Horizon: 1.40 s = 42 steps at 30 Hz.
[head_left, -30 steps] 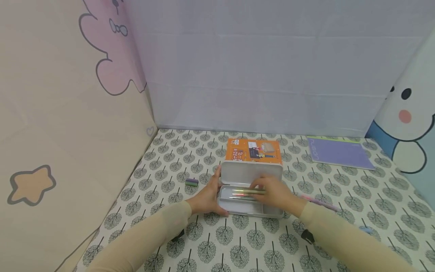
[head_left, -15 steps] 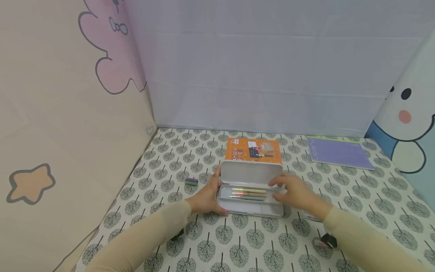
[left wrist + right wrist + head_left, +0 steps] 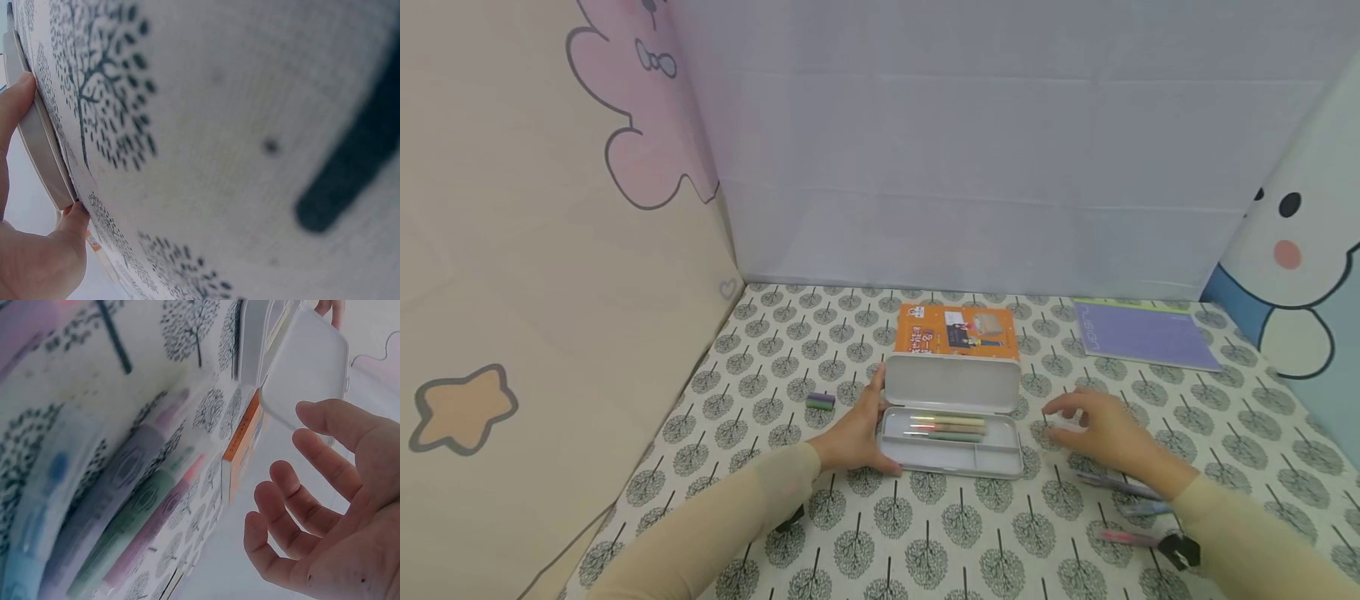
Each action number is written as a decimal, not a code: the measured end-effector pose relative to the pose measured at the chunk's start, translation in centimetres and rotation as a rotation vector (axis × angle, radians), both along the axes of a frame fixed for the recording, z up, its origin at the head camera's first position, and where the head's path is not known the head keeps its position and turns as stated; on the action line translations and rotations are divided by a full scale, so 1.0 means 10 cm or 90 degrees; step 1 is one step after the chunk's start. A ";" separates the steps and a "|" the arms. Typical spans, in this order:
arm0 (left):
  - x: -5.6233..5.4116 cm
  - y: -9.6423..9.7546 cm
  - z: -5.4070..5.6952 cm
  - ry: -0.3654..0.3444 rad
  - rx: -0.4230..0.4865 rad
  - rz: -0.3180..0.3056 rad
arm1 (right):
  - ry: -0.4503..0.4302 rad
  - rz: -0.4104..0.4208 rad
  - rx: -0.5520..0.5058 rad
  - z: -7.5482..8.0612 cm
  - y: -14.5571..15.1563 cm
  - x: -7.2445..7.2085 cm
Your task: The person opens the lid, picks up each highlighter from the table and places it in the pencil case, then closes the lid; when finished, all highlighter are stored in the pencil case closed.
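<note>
An open white pencil case (image 3: 925, 458) lies in the middle of the table, its lid (image 3: 953, 383) raised at the back. Slim pens (image 3: 958, 428) in yellow, orange-brown and grey-green rest side by side in its rear compartment. My left hand (image 3: 857, 433) grips the case's left end, thumb at the front corner and fingers toward the hinge. Off the case's right side hovers my right hand (image 3: 1105, 429), fingers loosely bent around nothing. Beneath and in front of it lie loose pens: purple (image 3: 119, 487), green (image 3: 125, 531), blue (image 3: 47, 506) and pink (image 3: 1127, 538).
Behind the raised lid lies an orange book (image 3: 955, 331). A purple notebook (image 3: 1146, 336) is at the back right. Left of the case sits a small green-and-purple object (image 3: 821, 401). Fabric walls (image 3: 1000, 167) enclose the table's back and sides.
My right hand has let go of the pens inside the case and moved right, away from it, uncovering the case's right end. My left hand stays at the left end.
</note>
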<state>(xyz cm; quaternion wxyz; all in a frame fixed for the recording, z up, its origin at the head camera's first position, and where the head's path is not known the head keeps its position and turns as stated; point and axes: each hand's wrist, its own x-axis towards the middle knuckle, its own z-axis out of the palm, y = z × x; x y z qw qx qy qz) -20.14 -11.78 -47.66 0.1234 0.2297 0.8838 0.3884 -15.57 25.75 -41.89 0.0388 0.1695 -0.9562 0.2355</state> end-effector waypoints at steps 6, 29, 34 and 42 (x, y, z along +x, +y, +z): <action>-0.01 -0.01 -0.01 0.007 0.001 -0.007 | 0.049 -0.018 0.012 -0.06 0.18 0.03; 0.01 0.01 0.02 -0.009 -0.003 0.006 | -0.018 -0.030 0.037 -0.26 0.58 0.05; 0.01 0.00 0.02 -0.005 -0.003 0.002 | -0.021 -0.017 0.040 -0.32 0.59 0.03; -0.01 0.00 0.01 -0.002 -0.003 -0.004 | -0.021 -0.027 0.057 -0.40 0.59 0.02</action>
